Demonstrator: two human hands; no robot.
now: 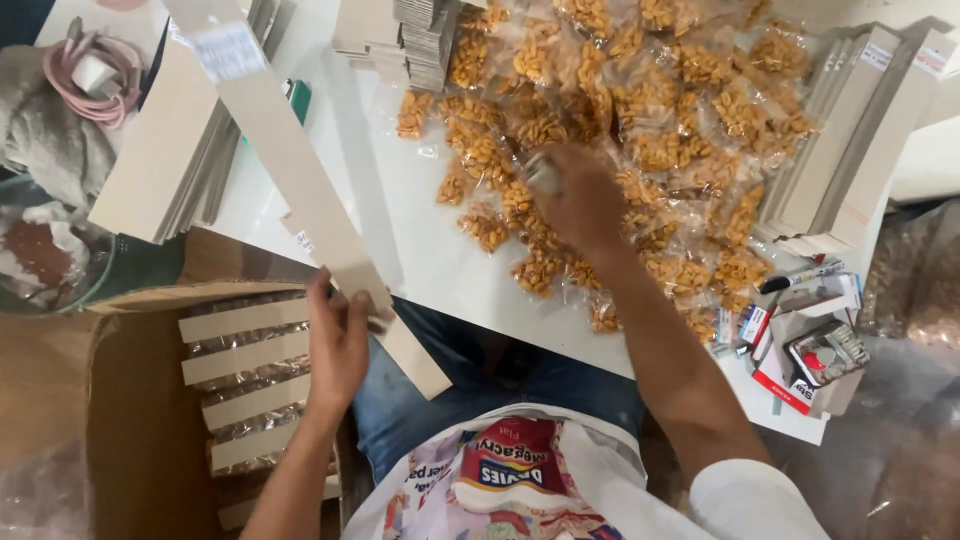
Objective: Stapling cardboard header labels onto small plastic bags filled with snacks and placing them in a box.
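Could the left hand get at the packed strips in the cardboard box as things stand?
Probably yes: the left hand is beside the open box, with nothing over the packed strips, but it holds a long cardboard strip.

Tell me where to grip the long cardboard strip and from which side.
Grip the long cardboard strip near its lower end, pinching across its narrow width from the left edge, where the left hand already holds it. It is flat, thin and slanted over the white table, so pinching both faces probably steadies it.
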